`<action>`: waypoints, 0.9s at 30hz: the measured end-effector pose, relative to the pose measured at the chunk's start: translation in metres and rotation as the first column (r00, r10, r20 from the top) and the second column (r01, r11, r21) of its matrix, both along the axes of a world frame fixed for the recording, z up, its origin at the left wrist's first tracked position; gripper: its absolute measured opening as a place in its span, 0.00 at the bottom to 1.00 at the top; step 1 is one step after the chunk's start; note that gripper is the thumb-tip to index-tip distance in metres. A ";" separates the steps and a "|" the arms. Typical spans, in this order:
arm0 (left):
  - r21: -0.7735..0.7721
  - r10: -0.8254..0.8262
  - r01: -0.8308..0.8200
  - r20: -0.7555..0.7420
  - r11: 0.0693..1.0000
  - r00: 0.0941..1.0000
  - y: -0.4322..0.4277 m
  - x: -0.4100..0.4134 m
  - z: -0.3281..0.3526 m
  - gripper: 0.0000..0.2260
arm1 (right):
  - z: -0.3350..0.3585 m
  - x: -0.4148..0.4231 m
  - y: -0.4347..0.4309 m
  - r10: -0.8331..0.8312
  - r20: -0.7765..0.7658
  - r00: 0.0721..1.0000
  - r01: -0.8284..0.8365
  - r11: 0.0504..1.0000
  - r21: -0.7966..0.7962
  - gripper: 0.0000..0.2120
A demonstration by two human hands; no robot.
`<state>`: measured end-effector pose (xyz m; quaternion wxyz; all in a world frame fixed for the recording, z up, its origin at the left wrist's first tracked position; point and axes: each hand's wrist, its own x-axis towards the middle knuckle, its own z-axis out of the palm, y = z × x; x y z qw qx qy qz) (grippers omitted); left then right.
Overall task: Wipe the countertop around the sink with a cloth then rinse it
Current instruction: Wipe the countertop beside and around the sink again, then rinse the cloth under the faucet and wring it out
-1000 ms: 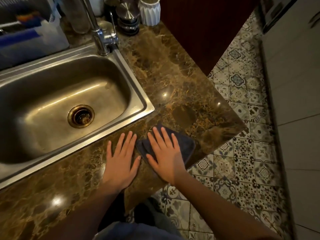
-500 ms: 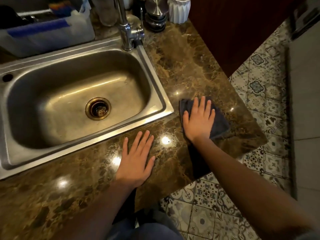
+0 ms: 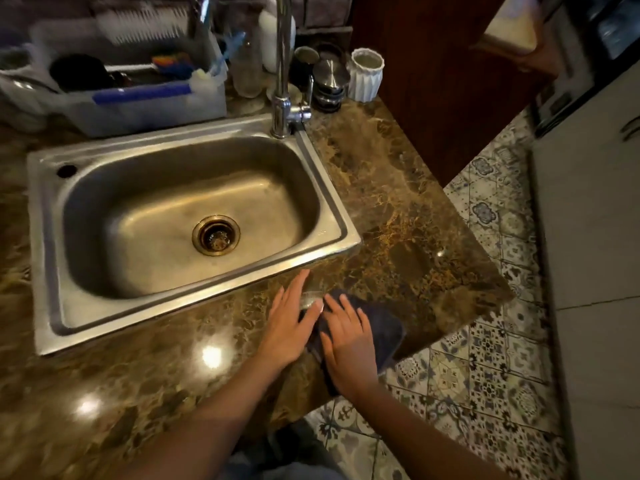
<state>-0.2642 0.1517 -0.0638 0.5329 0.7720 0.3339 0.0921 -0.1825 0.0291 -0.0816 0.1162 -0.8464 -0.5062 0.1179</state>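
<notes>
Fingers of the right hand are pressed flat on the cloth, drawn back beside the flat left hand; wiping is judged unfinished.

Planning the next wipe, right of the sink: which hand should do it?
Probably right. The right hand lies flat on the cloth, nearer that strip; the left hand rests beside it on the countertop.

You stood on a patterned blue-and-white tile floor. A dark reddish wooden cabinet rose ahead on your right, pale cabinet fronts lined the far right, and a grey brick wall showed behind.
</notes>
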 end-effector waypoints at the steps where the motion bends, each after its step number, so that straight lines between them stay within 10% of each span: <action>1: -0.164 0.059 -0.053 0.031 0.985 0.998 0.005 -0.001 0.006 0.26 | 0.003 -0.009 0.001 0.010 -0.036 0.999 -0.008 0.999 0.032 0.19; 5: -0.435 0.227 -0.184 0.047 0.881 0.973 0.036 -0.012 0.029 0.18 | 0.039 -0.024 0.036 -0.261 -0.516 0.816 0.342 0.937 0.067 0.18; 9: -0.455 0.276 -0.244 0.005 0.856 0.961 0.075 -0.024 0.048 0.16 | 0.085 -0.012 0.092 -0.195 -0.972 -0.130 0.750 0.622 -0.225 0.19; 12: -0.577 0.306 -0.259 -0.016 0.775 0.952 0.098 -0.029 0.061 0.18 | 0.115 0.000 0.126 0.017 -0.899 -0.439 0.725 0.597 -0.343 0.22; 15: -0.815 0.364 -0.225 -0.019 0.534 0.931 0.113 -0.034 0.078 0.25 | 0.143 0.019 0.152 0.130 -0.863 -0.487 0.685 0.670 -0.286 0.20; 17: -0.879 0.364 -0.172 0.002 0.444 0.931 0.120 -0.030 0.088 0.25 | 0.147 0.034 0.167 0.102 -0.935 -0.338 0.652 0.742 -0.155 0.19; 20: -0.875 0.412 -0.183 0.021 0.449 0.911 0.127 -0.011 0.099 0.20 | 0.131 0.053 0.193 0.038 -0.982 -0.187 0.570 0.818 -0.077 0.20; 27: -0.800 0.668 -0.398 0.005 0.449 0.744 0.138 0.034 0.094 0.13 | 0.136 0.122 0.224 -0.182 -0.941 -0.286 0.337 0.900 -0.277 0.33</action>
